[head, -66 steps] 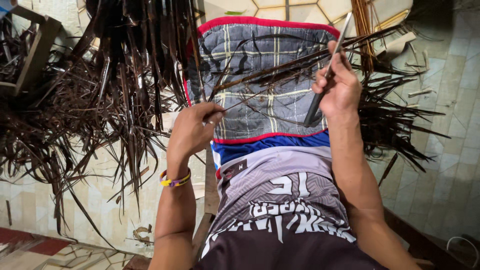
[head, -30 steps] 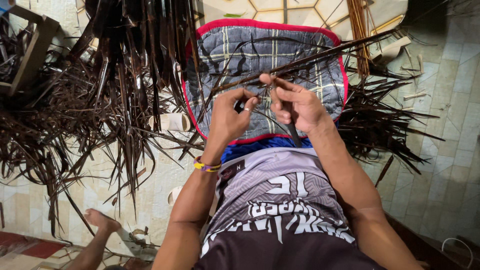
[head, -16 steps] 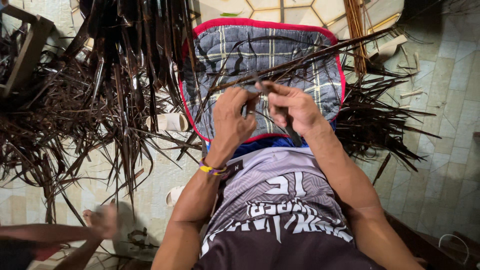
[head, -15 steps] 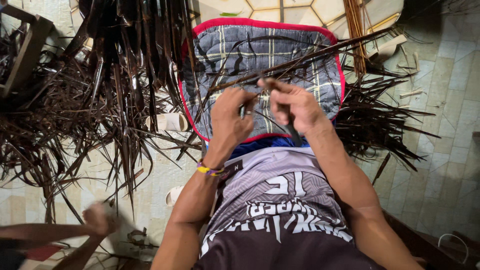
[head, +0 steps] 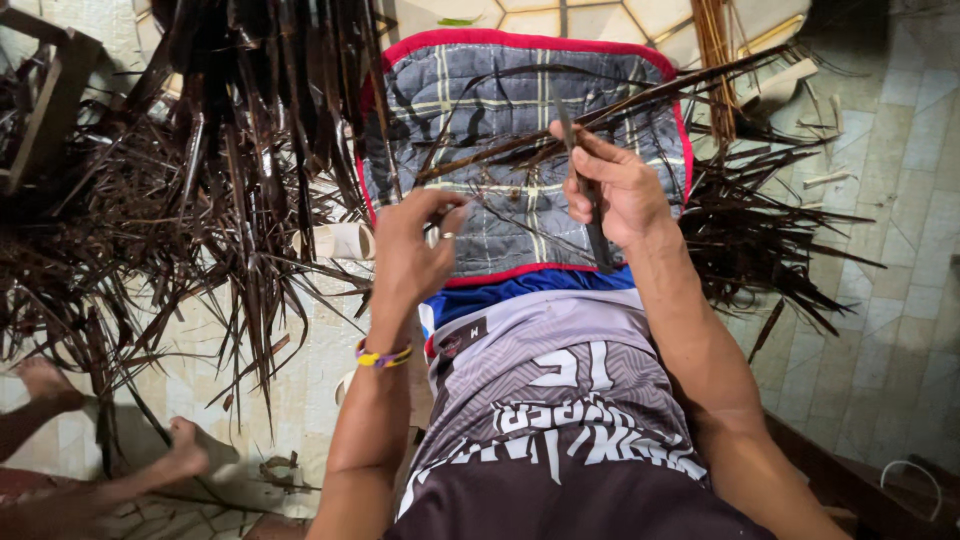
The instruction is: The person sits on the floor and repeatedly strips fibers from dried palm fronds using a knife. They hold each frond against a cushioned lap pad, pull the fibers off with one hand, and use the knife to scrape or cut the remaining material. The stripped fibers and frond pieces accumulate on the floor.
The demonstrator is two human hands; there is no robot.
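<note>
At the far left, well away from the grey checked quilted cloth with a red border (head: 520,150) that is spread over the person's lap, two bare feet of another person (head: 110,425) are seen on the pale tiled floor (head: 300,390). A large heap of dark brown dried palm-leaf strips (head: 200,180) is piled to the left of the cloth, with some strips hanging over its left edge. The left hand (head: 412,255) is held at the lower left part of the cloth; its fingers (head: 440,205) are curled and pinched on a thin dark leaf strip (head: 520,155) that runs up across the cloth to the right. A yellow and purple band (head: 383,356) is worn at that wrist. The right hand (head: 615,190) is held over the right part of the cloth, its fingers closed around a slim dark-handled knife (head: 592,215) that is set across the strip. More dark strips (head: 760,230) are scattered to the right of the cloth.
</note>
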